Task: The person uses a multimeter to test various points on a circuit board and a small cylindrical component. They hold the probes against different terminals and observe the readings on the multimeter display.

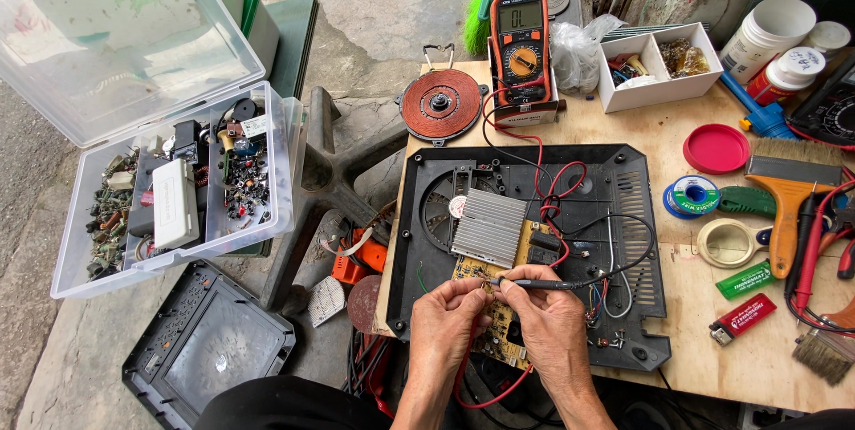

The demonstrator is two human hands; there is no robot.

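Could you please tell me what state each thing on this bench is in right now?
Multimeter: switched on, leads plugged in.
Cooker base: opened, circuit board exposed.
Black probe: held by right hand, tip on board.
Left hand: pinching at board.
Parts box: lid open.

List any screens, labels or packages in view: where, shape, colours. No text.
Multimeter: table's far edge, upright orange-and-black case, grey rectangular screen, yellow dial.
Green packet: right of the black appliance base, small flat rectangle.
Red lighter: near table edge, printed red body.
White tub: far right corner, round, lidded.
Red-and-white jar: beside the tub, labelled.
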